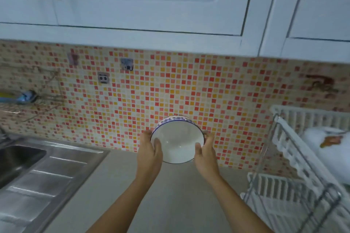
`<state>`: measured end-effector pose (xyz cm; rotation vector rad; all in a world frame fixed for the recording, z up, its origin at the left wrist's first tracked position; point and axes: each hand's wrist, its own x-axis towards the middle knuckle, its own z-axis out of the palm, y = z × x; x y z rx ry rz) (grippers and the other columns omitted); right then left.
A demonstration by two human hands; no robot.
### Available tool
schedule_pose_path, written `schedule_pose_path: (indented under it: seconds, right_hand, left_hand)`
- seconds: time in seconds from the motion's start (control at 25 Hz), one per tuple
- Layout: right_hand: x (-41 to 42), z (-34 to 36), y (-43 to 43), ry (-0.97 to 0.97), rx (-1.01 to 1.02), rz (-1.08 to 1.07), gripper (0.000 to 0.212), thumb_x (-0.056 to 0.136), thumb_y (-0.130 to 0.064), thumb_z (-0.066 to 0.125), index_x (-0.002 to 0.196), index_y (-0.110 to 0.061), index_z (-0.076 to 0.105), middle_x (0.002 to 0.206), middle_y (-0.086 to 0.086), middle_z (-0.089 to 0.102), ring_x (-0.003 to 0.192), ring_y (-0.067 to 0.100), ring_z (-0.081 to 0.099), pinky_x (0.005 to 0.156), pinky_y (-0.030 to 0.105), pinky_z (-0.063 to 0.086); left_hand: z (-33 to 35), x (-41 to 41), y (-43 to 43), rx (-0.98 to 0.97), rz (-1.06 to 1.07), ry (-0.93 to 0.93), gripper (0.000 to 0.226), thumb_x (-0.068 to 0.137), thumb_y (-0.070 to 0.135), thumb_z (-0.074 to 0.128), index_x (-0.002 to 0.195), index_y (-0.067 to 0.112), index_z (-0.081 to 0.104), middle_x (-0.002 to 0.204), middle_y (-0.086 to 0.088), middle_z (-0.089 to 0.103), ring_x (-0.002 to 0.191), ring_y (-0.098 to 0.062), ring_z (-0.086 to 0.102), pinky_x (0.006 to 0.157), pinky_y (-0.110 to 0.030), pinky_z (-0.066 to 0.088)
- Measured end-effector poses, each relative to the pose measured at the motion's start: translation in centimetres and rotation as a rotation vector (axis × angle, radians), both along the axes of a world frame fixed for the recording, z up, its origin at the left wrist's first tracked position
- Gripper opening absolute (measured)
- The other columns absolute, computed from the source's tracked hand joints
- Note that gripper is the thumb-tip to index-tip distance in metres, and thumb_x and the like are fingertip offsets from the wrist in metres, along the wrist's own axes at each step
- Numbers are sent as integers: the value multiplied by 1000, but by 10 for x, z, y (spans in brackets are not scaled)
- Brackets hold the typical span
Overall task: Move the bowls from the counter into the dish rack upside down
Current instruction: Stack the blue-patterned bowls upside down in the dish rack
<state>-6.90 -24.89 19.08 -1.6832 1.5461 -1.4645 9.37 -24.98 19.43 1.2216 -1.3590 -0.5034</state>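
A white bowl [178, 140] with a blue patterned rim is held above the grey counter [151, 194], tilted so that its empty inside faces me. My left hand [150, 152] grips its left edge and my right hand [205, 150] grips its right edge, thumbs inside the rim. The dish rack [295, 158], metal wire with white slatted trays on two tiers, stands at the right. A white bowl [329, 143] with an orange pattern lies upside down on its upper tier.
A steel sink and ribbed drainboard [43, 174] fill the lower left. A mosaic tile backsplash [132, 100] with a socket runs behind the counter. White wall cabinets [151, 5] hang overhead. A blue object [26, 96] sits on a wall rack at the far left.
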Motion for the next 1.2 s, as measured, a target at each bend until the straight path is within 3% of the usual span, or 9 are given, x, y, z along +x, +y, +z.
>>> schedule_pose_path:
  seconds: [0.16, 0.28, 0.36, 0.48, 0.6, 0.68, 0.76, 1.0, 1.2]
  right_hand:
    - [-15, 62, 51, -221, -159, 130, 18, 90, -52, 44, 97, -45, 29, 107, -15, 49, 105, 18, 56, 83, 43, 53]
    - [-34, 87, 94, -284, -253, 243, 27, 77, -58, 51, 98, -53, 36, 110, -24, 54, 107, 6, 58, 87, 29, 53]
    - [-48, 106, 122, -273, -296, 281, 45, 75, -65, 56, 114, -59, 35, 125, -24, 52, 115, 0, 56, 89, 19, 50]
    - [-71, 136, 153, -247, -346, 245, 74, 62, -86, 50, 129, -59, 34, 142, -16, 45, 129, 5, 47, 104, 30, 41]
    - [-106, 168, 177, -195, -415, 191, 61, 67, -81, 51, 125, -63, 39, 132, -26, 52, 123, -1, 51, 102, 26, 45]
    - [-140, 182, 193, -169, -463, 136, 58, 70, -78, 52, 125, -62, 41, 138, -21, 49, 126, 2, 50, 105, 30, 44]
    - [-179, 190, 208, -162, -490, 86, 57, 70, -79, 52, 124, -63, 42, 145, -13, 43, 131, 8, 45, 111, 41, 38]
    - [-294, 202, 254, -57, -469, 36, 60, 71, -76, 55, 126, -58, 39, 149, -7, 37, 137, 17, 39, 114, 51, 29]
    - [-393, 198, 287, 73, -373, 146, 89, 68, -64, 69, 141, -43, 23, 142, -25, 38, 133, 5, 43, 102, 29, 45]
  left_hand:
    - [56, -17, 40, -195, -230, 219, 38, 76, 54, 35, 104, 29, 34, 99, 26, 45, 92, -2, 51, 72, -21, 42]
    - [81, -35, 61, -280, -470, 414, 29, 71, 41, 45, 99, 34, 39, 107, 7, 48, 100, -13, 51, 81, -35, 45]
    - [100, -49, 73, -351, -584, 470, 30, 71, 38, 47, 101, 36, 44, 108, 9, 56, 99, -9, 57, 80, -29, 49]
    - [132, -76, 93, -398, -682, 521, 40, 76, 37, 47, 115, 25, 50, 111, 10, 62, 97, -4, 61, 78, -18, 53]
    - [160, -107, 114, -416, -734, 449, 41, 88, 45, 48, 115, 15, 54, 109, 10, 66, 97, -2, 62, 80, -29, 52]
    - [175, -131, 129, -330, -787, 302, 87, 68, 85, 39, 134, 29, 46, 131, 16, 58, 120, -3, 53, 98, -31, 44]
    - [187, -162, 143, -278, -774, 147, 99, 57, 95, 23, 143, 46, 28, 146, 19, 41, 133, -5, 40, 105, -33, 30]
    - [210, -259, 173, -244, -911, -98, 87, 68, 79, 47, 143, 41, 26, 126, 31, 53, 111, 15, 52, 94, -22, 42]
    - [207, -333, 189, -258, -1008, -198, 79, 63, 56, 74, 132, 49, 35, 114, 32, 59, 102, 14, 60, 73, -3, 50]
